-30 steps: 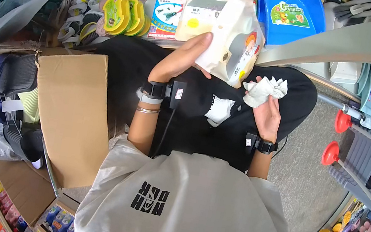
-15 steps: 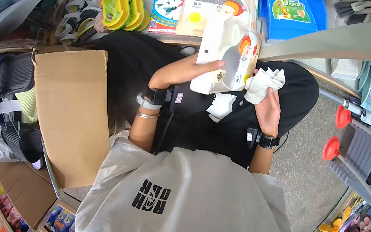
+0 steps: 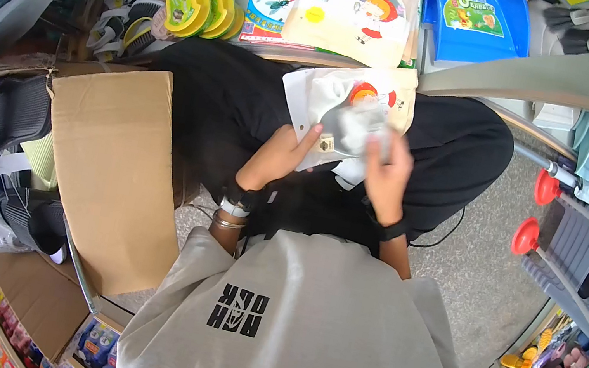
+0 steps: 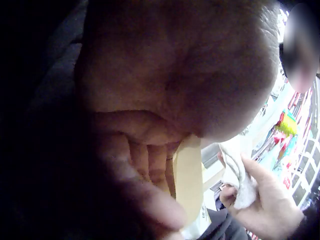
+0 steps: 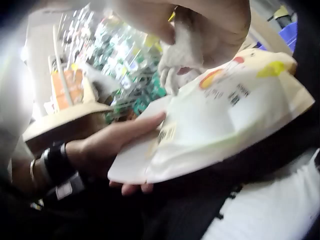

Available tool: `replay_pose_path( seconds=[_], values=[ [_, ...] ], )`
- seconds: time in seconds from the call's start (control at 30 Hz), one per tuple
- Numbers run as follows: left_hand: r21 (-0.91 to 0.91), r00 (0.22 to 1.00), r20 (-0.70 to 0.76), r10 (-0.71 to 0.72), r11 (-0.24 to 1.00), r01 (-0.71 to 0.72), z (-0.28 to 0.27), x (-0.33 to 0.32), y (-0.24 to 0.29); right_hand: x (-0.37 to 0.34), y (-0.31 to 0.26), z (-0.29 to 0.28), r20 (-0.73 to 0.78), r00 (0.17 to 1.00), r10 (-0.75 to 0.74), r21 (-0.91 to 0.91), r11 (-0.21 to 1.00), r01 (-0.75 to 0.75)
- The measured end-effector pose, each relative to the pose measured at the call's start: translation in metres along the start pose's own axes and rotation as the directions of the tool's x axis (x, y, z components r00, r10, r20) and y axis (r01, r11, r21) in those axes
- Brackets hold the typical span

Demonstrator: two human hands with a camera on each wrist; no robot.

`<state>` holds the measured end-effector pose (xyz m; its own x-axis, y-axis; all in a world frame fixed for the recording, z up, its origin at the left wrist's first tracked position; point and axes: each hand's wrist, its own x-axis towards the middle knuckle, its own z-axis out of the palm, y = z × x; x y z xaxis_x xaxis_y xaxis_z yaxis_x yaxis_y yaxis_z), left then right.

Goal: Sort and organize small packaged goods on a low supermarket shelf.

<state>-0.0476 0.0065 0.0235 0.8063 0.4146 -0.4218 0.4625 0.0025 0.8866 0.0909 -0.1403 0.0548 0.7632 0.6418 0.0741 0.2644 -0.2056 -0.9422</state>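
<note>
In the head view my left hand (image 3: pixel 275 161) grips the lower left edge of a packaged mirror (image 3: pixel 398 96) with a cartoon girl printed on it, thumb on top and fingers beneath. My right hand (image 3: pixel 388 181) pinches a crumpled white cloth (image 3: pixel 358 126) over the pack's face, blurred by motion. From the right wrist, the cloth (image 5: pixel 181 60) hangs from the fingers right at the pack's printed surface (image 5: pixel 215 120). The left wrist view shows my left palm (image 4: pixel 170 70) close up, curled around the pack's edge (image 4: pixel 187 175).
Another mirror pack (image 3: pixel 337 30) lies on the shelf ahead, between a fly-trap packet (image 3: pixel 273 3) and a blue dustpan (image 3: pixel 476 27). Yellow-green packs (image 3: pixel 188 4) sit left of them. A cardboard box (image 3: pixel 103 174) stands at my left; red plungers (image 3: pixel 526 235) are at right.
My left hand has brought the mirror pack down from the shelf edge toward my lap and tilted it. The right hand has moved left with the cloth, onto the pack.
</note>
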Motion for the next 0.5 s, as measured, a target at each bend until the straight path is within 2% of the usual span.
replay_pose_path(
  seconds=[0.03,0.07,0.1,0.13,0.17,0.23,0.27,0.3,0.37,0.4,0.43,0.5],
  values=[
    [0.053,0.993,-0.030,0.114,0.992,-0.112,0.002,0.001,-0.002,-0.004,0.002,0.012,0.117,0.989,-0.092,-0.024,0.995,0.095],
    [0.110,0.972,-0.053,0.227,0.969,-0.221,0.002,0.001,-0.004,-0.004,0.004,0.024,0.166,0.971,-0.169,-0.047,0.983,0.179],
    [0.140,0.983,-0.016,0.183,0.974,-0.179,0.001,0.001,-0.005,-0.003,0.005,0.035,0.218,0.945,-0.243,-0.064,0.963,0.262],
    [0.172,0.991,0.018,0.135,0.976,-0.136,-0.002,0.001,-0.006,-0.006,0.006,0.043,0.150,0.959,-0.240,-0.145,0.954,0.262],
    [0.204,0.995,0.051,0.083,0.975,-0.092,-0.004,-0.001,-0.008,-0.005,0.006,0.044,0.152,0.956,-0.251,-0.216,0.935,0.280],
    [0.162,0.997,0.028,0.078,0.983,-0.082,-0.003,-0.003,-0.008,0.002,0.008,0.042,0.160,0.949,-0.273,-0.355,0.881,0.314],
    [0.141,0.997,0.018,0.078,0.987,-0.080,-0.003,-0.004,-0.007,0.009,0.009,0.039,0.120,0.932,-0.341,-0.383,0.851,0.360],
    [0.120,0.997,0.010,0.080,0.990,-0.080,-0.002,-0.003,-0.006,0.015,0.014,0.034,0.103,0.942,-0.319,-0.444,0.833,0.331],
    [0.175,0.999,0.047,-0.017,0.985,0.009,-0.003,-0.003,-0.008,0.029,0.029,0.023,-0.001,0.955,-0.295,-0.468,0.844,0.260],
    [0.203,0.996,0.067,-0.066,0.978,0.051,-0.003,-0.003,-0.009,0.037,0.034,0.013,-0.021,0.972,-0.235,-0.498,0.845,0.194],
    [0.185,0.999,0.048,-0.002,0.983,-0.007,-0.001,-0.004,-0.013,0.043,0.037,0.003,-0.043,0.984,-0.174,-0.525,0.842,0.126],
    [0.153,0.992,-0.002,0.124,0.980,-0.123,0.002,-0.006,-0.016,0.051,0.040,-0.011,-0.138,0.979,-0.148,-0.459,0.886,0.069]
  ],
)
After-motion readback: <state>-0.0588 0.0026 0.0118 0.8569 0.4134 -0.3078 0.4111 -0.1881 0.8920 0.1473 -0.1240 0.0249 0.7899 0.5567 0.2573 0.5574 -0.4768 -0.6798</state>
